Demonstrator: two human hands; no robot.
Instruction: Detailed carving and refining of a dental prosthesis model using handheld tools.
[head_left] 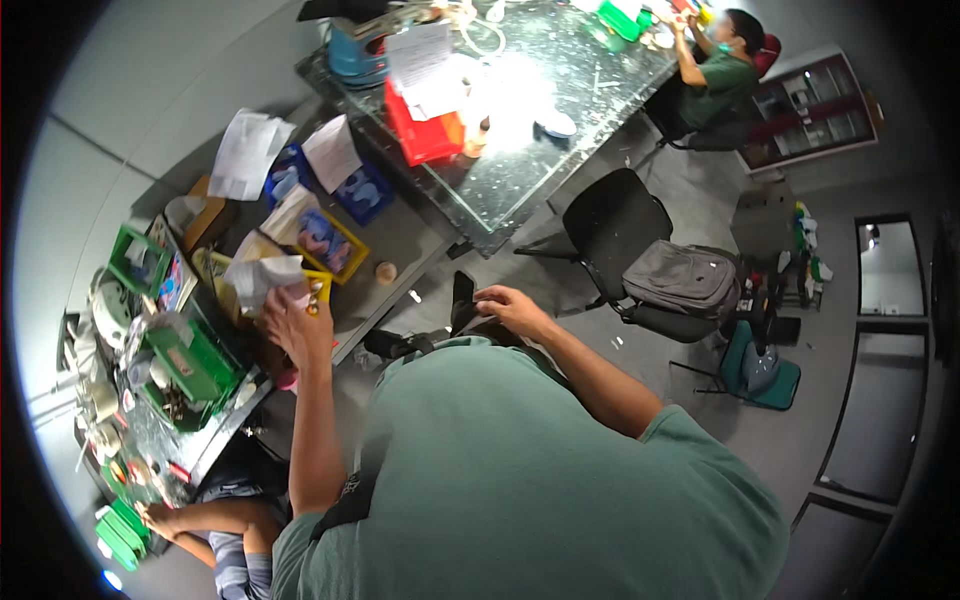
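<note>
My left hand [296,328] reaches over the near end of a yellow bin [318,290] on the low shelf at the left. Its fingers are apart, next to a crumpled white paper [262,275] lying over the bin; the fingertips are partly hidden against it. Another yellow bin [345,262] with blue and pink contents stands just beyond. My right hand [515,310] is low in front of my body with nothing visible in it. Its fingers are loosely stretched, above the floor near my dark shoe [463,300].
Blue bins [362,195] and green crates [190,360] crowd the left side. A dark glossy table [490,190] with a red bin [420,130] stands ahead. A black chair [615,225] holds a grey backpack [685,280]. One person [715,85] sits far right; another's arm [215,518] is lower left.
</note>
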